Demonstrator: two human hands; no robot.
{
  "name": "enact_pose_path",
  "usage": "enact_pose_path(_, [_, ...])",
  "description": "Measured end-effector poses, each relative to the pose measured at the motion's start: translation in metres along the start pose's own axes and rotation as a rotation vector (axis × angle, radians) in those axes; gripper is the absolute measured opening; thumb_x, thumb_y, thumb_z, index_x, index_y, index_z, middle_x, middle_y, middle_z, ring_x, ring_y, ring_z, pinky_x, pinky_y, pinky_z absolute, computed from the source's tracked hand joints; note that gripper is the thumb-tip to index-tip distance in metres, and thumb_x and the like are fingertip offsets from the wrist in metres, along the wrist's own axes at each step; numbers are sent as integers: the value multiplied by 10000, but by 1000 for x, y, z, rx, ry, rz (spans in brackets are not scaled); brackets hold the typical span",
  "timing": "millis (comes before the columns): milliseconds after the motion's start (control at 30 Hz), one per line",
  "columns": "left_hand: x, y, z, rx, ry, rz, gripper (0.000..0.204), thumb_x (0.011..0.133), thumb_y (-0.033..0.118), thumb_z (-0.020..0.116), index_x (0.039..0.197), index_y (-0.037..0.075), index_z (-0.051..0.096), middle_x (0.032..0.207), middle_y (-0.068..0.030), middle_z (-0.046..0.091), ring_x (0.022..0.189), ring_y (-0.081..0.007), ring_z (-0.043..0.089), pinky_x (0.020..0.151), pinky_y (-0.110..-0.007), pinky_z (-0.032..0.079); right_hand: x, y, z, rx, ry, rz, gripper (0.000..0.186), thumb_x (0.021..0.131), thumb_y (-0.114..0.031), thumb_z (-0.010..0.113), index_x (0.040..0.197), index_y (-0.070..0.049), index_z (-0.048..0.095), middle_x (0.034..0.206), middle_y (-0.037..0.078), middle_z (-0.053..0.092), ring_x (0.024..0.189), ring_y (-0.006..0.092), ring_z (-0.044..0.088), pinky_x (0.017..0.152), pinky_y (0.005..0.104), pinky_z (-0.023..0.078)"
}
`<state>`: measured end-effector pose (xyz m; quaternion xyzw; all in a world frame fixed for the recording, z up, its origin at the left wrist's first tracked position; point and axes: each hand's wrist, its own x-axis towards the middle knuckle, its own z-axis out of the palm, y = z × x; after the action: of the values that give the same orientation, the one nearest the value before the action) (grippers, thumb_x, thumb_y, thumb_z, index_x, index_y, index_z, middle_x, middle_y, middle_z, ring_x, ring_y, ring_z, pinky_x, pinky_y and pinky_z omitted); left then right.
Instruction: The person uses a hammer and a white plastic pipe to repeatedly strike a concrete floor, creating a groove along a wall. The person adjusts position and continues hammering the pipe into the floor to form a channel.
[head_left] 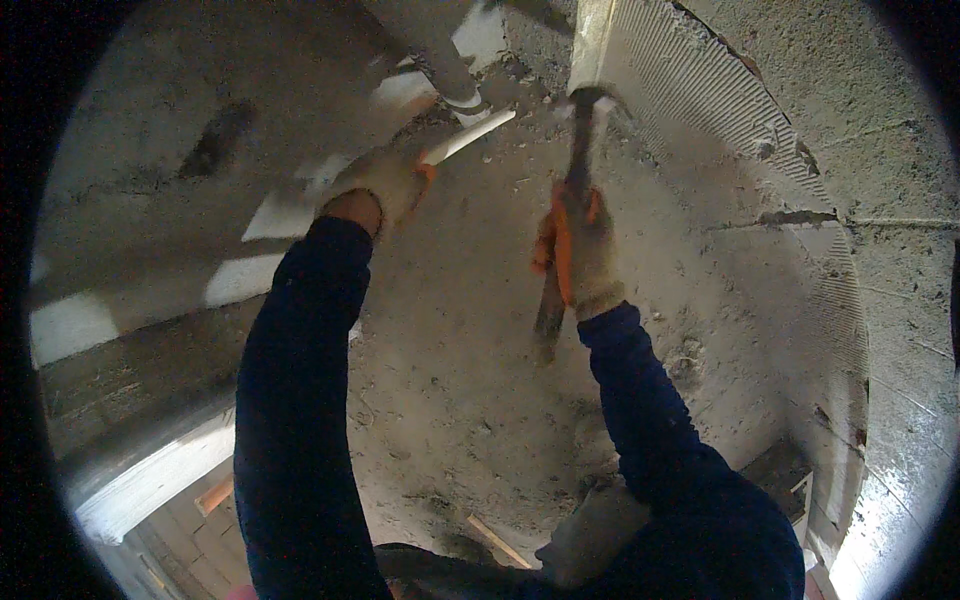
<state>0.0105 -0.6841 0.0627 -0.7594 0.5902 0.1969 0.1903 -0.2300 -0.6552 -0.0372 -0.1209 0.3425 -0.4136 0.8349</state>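
Note:
My right hand [583, 245], in a pale work glove with orange on the fingers, is closed round the handle of a hammer [579, 150]. The hammer's dark head points away from me, close to the end of a pale upright edge. The lower end of its handle sticks out below my fist. My left hand [392, 188], gloved alike, is closed at the near end of a thin pale strip [470, 137]. The strip slants up and to the right, with its tip short of the hammer head. Motion blurs both gloves a little.
Rough, dusty grey concrete [450, 330] spreads below my hands. Combed adhesive [720, 75] covers a band at the upper right, beside bare blockwork [900, 270]. A white-edged curved ledge [160, 480] runs along the lower left. A thin wooden stick [498, 541] lies near my body.

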Motion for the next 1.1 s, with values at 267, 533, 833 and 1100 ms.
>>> enact_pose_path(267, [17, -11, 6, 7, 26, 42, 380, 961, 398, 472, 1166, 131, 649, 1092, -196, 681, 1001, -391, 658, 861, -504, 518, 38, -9, 45, -657, 134, -225, 316, 973, -339, 571, 1186, -131, 465, 729, 24, 514, 525, 165, 516, 447, 338, 430])
enact_pose_path(533, [38, -9, -1, -12, -80, -14, 366, 953, 391, 502, 1175, 138, 646, 1111, -172, 687, 1010, -360, 670, 870, -489, 528, 29, -9, 22, -172, 62, -231, 242, 968, -386, 562, 1074, -175, 510, 719, 35, 528, 507, 192, 505, 465, 392, 413])
enact_pose_path(833, [41, -16, 9, 58, 107, 89, 352, 941, 389, 530, 1125, 126, 675, 1075, -158, 700, 976, -351, 682, 858, -472, 529, 42, -19, 21, -409, 73, 71, 232, 966, -383, 573, 1039, -168, 522, 713, 20, 516, 505, 182, 502, 454, 386, 431])
enact_pose_path(1100, [34, -1, -12, -12, -82, -40, 358, 965, 398, 503, 1108, 133, 696, 963, -114, 725, 881, -320, 696, 793, -465, 533, 39, -10, 36, -260, 159, -167, 255, 963, -386, 574, 1008, -141, 517, 672, 30, 499, 494, 180, 507, 428, 369, 422])
